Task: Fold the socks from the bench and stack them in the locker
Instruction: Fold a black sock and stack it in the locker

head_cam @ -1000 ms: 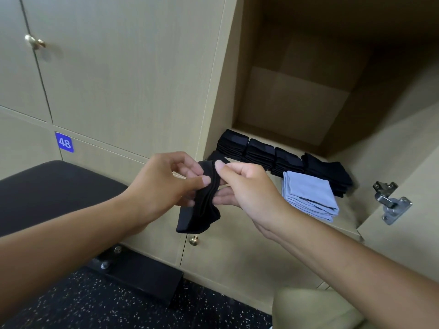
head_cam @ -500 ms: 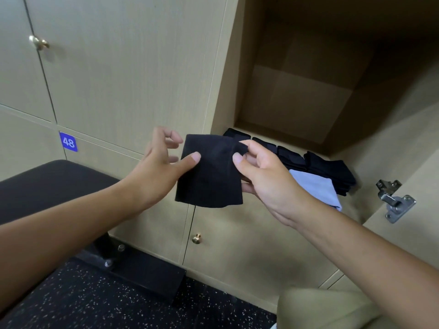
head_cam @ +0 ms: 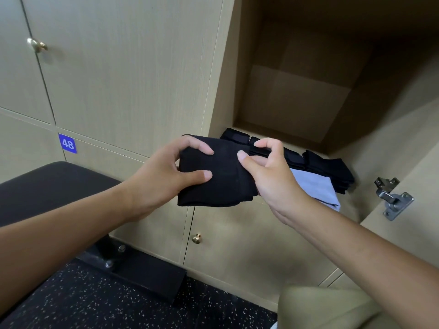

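At the far left a brass knob sits on a closed door, and below it a blue tag reads 48. The black bench lies near left, its foot bolted down on the speckled floor

The left hand grips the left edge of a folded black sock, thumb on its front face, forefinger curled over the top edge. The sock is held in the air, in front of the locker and just left of its opening. The right hand pinches the sock's right side, thumb pressed on the front, the other fingers curled behind and above it

A small knob shows on the lower door under the sock. Inside the locker, a row of black stacks stands along the floor, partly hidden behind the right hand, with a pale blue stack just in front, near the edge. Further right a metal hinge sits on the open door. At the near right a beige cloth shows below the right forearm
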The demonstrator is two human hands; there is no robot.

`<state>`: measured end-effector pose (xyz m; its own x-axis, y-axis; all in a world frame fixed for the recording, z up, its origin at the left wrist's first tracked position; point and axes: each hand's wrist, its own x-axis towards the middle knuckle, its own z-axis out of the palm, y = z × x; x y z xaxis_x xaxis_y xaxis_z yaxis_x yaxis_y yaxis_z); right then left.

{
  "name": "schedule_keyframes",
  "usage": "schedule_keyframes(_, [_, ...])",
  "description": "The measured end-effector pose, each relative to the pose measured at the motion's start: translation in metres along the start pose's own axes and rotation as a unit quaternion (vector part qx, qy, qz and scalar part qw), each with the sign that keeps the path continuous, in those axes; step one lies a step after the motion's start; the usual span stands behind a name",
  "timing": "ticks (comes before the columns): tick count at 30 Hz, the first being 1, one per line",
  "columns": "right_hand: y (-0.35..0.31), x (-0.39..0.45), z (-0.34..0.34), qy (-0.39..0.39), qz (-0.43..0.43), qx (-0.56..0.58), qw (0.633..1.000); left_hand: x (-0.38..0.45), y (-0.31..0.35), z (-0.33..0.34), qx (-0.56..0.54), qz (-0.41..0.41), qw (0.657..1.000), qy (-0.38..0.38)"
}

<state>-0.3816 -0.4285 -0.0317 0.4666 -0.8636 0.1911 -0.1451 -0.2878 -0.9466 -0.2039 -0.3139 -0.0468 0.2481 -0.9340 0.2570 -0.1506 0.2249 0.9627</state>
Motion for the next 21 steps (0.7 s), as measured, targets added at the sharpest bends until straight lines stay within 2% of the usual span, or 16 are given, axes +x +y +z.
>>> schedule_keyframes(6, [-0.006, -0.006, -0.004, -0.137, -0.043, -0.003, 0.990, 0.003, 0.007, 0.001, 0.004, -0.005, 1.000, 0.030])
schedule_keyframes(10, [-0.002, -0.004, -0.008, -0.132, -0.046, -0.014, 0.990, 0.004, 0.008, -0.001, -0.002, -0.008, 1.000, 0.030])
schedule_keyframes(17, [0.002, 0.005, -0.017, -0.100, -0.079, -0.042, 0.991, 0.009, 0.005, -0.006, 0.017, 0.017, 0.989, 0.148])
schedule_keyframes(21, [0.005, 0.009, -0.023, -0.092, -0.082, -0.054, 0.991, 0.010, 0.006, -0.005, 0.021, 0.018, 0.986, 0.166])
